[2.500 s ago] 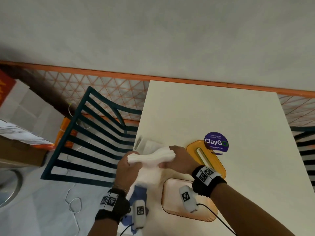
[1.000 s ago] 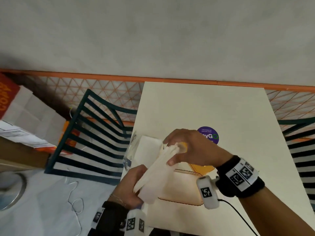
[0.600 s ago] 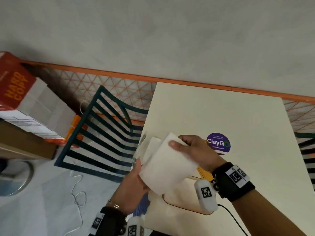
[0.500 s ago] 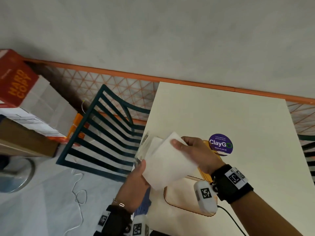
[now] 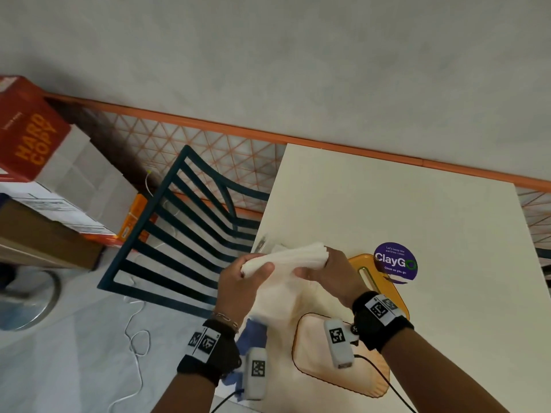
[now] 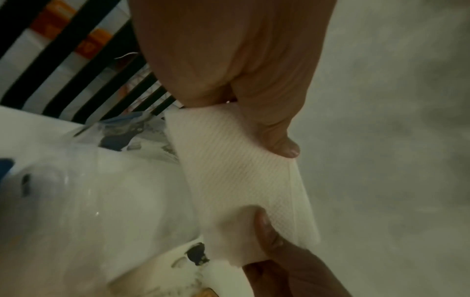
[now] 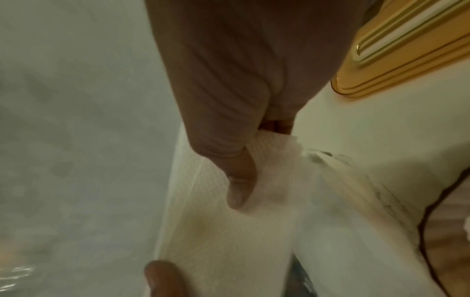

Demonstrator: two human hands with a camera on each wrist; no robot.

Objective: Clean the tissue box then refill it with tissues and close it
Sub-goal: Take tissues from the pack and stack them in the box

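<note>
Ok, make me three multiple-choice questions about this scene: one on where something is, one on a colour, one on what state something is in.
1. Where does the orange lid lie?
A. on the table
B. on the chair
C. on the floor

2. What colour is the round ClayGo sticker?
A. green
B. purple
C. red

3. How is the stack of tissues held?
A. lying loose on the table
B. in the left hand alone
C. by both hands

Answers: 1 A, the lid rests flat on the tabletop beside the sticker. 2 B, the sticker is purple with white lettering. 3 C, the left hand and right hand each grip one end.
</note>
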